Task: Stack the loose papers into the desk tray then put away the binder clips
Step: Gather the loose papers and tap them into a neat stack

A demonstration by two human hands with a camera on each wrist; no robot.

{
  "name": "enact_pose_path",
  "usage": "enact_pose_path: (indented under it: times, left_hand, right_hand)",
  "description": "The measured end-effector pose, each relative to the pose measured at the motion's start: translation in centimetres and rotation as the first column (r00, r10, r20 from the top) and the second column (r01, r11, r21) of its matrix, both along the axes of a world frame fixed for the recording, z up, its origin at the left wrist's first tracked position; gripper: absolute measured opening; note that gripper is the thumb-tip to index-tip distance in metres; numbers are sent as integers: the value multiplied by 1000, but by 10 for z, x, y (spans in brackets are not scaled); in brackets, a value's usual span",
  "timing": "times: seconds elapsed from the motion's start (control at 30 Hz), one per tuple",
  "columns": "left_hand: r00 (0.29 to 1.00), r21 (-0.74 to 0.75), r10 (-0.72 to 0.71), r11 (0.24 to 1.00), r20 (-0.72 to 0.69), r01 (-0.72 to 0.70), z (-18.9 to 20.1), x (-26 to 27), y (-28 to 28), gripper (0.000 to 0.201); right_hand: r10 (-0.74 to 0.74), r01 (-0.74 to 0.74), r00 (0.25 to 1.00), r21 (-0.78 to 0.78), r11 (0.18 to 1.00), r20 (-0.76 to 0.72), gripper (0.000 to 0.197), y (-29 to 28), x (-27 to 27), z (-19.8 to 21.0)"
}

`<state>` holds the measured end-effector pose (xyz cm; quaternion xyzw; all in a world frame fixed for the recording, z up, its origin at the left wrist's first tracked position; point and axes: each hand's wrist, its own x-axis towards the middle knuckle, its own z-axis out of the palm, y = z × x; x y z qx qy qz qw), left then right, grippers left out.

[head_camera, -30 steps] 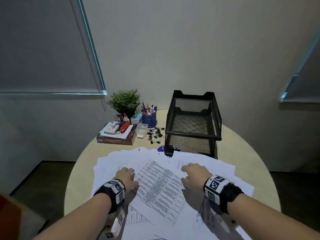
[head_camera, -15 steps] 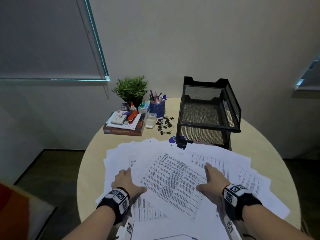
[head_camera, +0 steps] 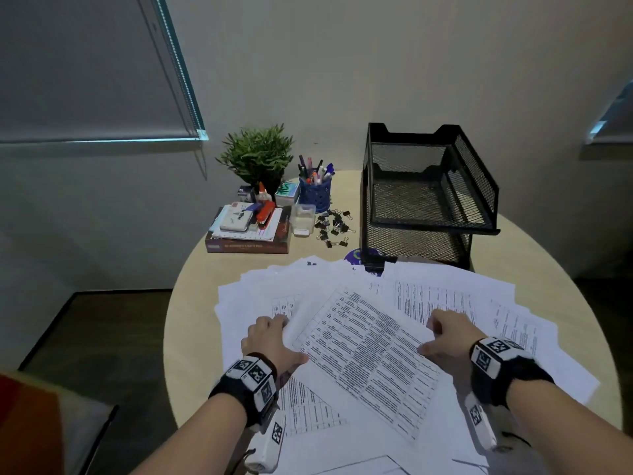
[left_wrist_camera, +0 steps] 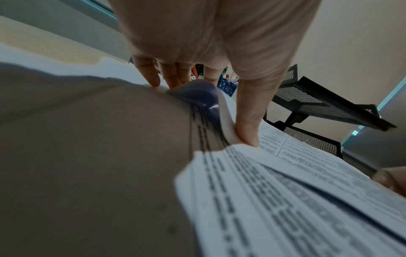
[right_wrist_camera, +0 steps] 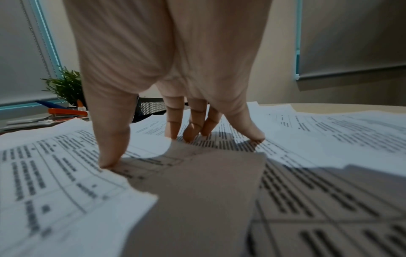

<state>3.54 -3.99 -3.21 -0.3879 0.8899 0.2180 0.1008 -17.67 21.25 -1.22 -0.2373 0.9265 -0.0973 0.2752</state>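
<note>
Loose printed papers (head_camera: 445, 293) lie fanned over the near half of the round table (head_camera: 548, 269). One printed top sheet (head_camera: 366, 351) lies slanted between my hands. My left hand (head_camera: 270, 337) pinches its left edge: in the left wrist view the edge curls up between thumb (left_wrist_camera: 248, 121) and fingers (left_wrist_camera: 169, 76). My right hand (head_camera: 445, 334) holds the right edge, thumb (right_wrist_camera: 110, 160) on the sheet and curled fingertips (right_wrist_camera: 191, 133) at its edge. The black mesh two-tier tray (head_camera: 433, 227) stands behind the papers, both tiers bare. Black binder clips (head_camera: 334, 228) lie scattered left of the tray.
A small clear box (head_camera: 303, 219) stands beside the clips. Behind it are a blue pen cup (head_camera: 315, 195), a potted plant (head_camera: 257, 156) and a book stack (head_camera: 248, 246) with a stapler on top. Bare tabletop shows right of the tray. Papers overhang the table's near edge.
Both hands lay flat on the papers before. Their fingers have now curled at the left and right edges of the top sheet, and the left edge has lifted.
</note>
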Motion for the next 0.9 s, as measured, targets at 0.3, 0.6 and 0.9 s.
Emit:
enact_pose_path:
  times: [0.3,0.6,0.9]
  left_hand:
    - [999,-24,-45,999,-29,44,2,-2,3,76]
    - [939,-39,-338,941,-63,336,-3,-8,13,80]
    - [972,14,-233,973,21,232,-3,-3,4,92]
  right_hand:
    - [34,-35,998,-16,999,-56,51,-4,14,2]
    - [-59,64,997,-110,992,46,100,-21,23,-12]
    - [-160,218,945,-183,959,286,18,-4,20,-9]
